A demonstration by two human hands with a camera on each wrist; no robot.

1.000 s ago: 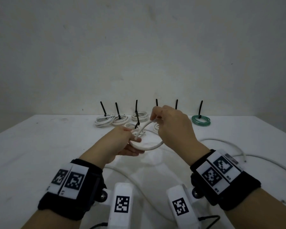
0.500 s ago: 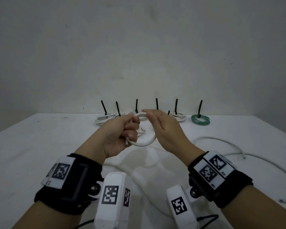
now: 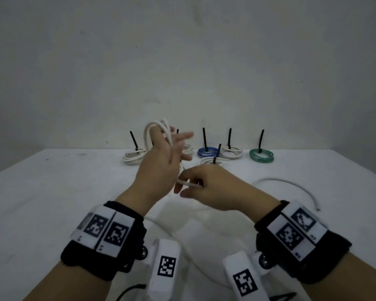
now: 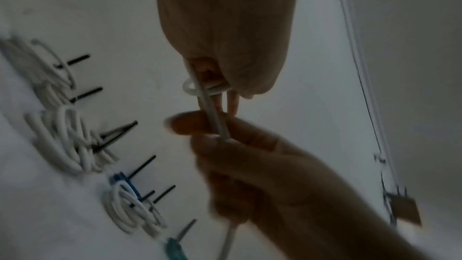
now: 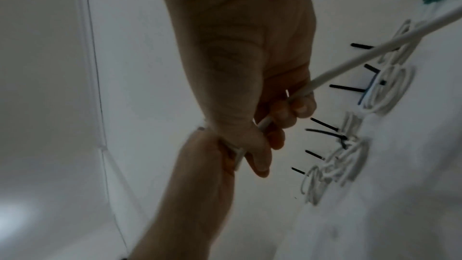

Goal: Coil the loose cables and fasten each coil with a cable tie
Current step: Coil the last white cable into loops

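Observation:
A white cable coil (image 3: 159, 131) is looped round the fingers of my raised left hand (image 3: 161, 161), and two blurred fingers stick out to the right. In the left wrist view the coil (image 4: 190, 88) rings the base of those fingers. A straight strand (image 4: 215, 120) runs from it down into my right hand (image 4: 250, 165). My right hand (image 3: 213, 183) sits lower and to the right and pinches that strand (image 3: 187, 183). In the right wrist view the cable (image 5: 350, 54) passes through its curled fingers (image 5: 287, 110). The loose tail (image 3: 291, 183) curves over the table at the right.
Tied coils with upright black cable ties line the table's back edge: white (image 3: 132, 156), blue (image 3: 207, 151), white (image 3: 231, 152) and green (image 3: 261, 155), with one more white coil (image 3: 211, 160) nearer. More white cable (image 3: 161, 224) lies under my wrists. A wall stands behind.
My left hand has risen and turned with the coil, and its fingers have spread. My right hand has dropped down and to the right, drawing the strand with it.

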